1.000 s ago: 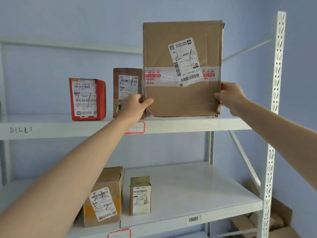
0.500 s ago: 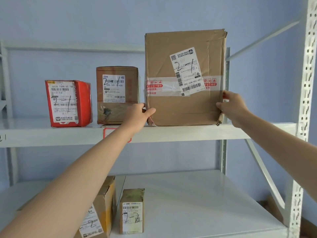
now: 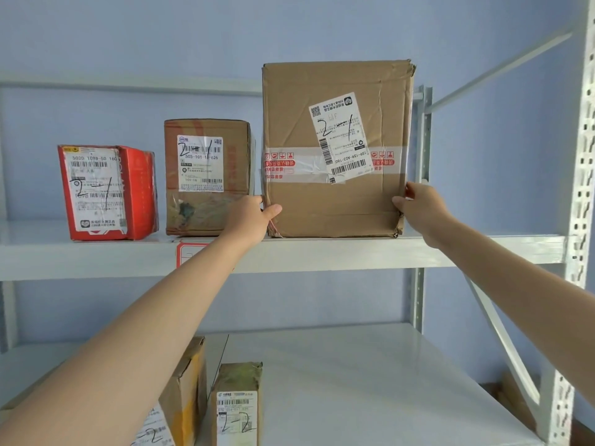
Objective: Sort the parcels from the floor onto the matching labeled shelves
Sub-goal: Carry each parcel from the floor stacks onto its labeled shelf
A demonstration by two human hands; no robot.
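Large parcel: a tall brown cardboard box (image 3: 335, 201) with a band of clear and red-printed tape and a white shipping label handwritten "2-1" stands upright on the upper white metal shelf (image 3: 322, 252), toward its right half.
Left hand: the left hand (image 3: 249, 220) holds the box's lower left edge; the thumb lies across the front face, and the other fingers are hidden behind the side.
Right hand: the right hand (image 3: 421, 207) holds the box's lower right edge, thumb on the front corner, fingers curled round the side out of sight.
Neighbours on the upper shelf: a smaller brown cardboard box (image 3: 207, 177) marked "2-1" stands just left of the large parcel; a red box (image 3: 108, 191) with a white label, also "2-1", stands further left, apart from it.
Shelf tag: a red-bordered white tag (image 3: 188, 252) on the shelf's front lip, partly behind the left forearm.
Lower white shelf (image 3: 354, 381): a small brown box (image 3: 238, 407) marked "2-2" stands beside a larger brown carton with yellow tape (image 3: 185, 387).
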